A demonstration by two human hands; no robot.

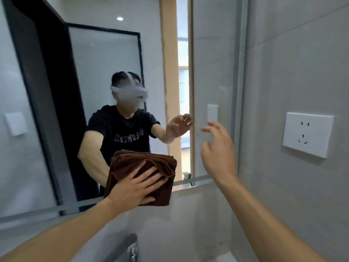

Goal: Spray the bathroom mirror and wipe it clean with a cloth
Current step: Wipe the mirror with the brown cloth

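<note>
The left hand (pixel 136 188) pressed the folded cloth (pixel 143 176) flat, fingers straight, on the lower edge of the mirror (pixel 94 91), while the right hand (pixel 217 148) hovered open and empty near its right edge.

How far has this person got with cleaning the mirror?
Done: no spray bottle is in either hand, so spraying looks finished, though no droplets show. In hand: the left hand presses a folded brown cloth flat on the mirror at its lower edge. The right hand hangs open near the right edge. Left: wiping the upper glass.
</note>
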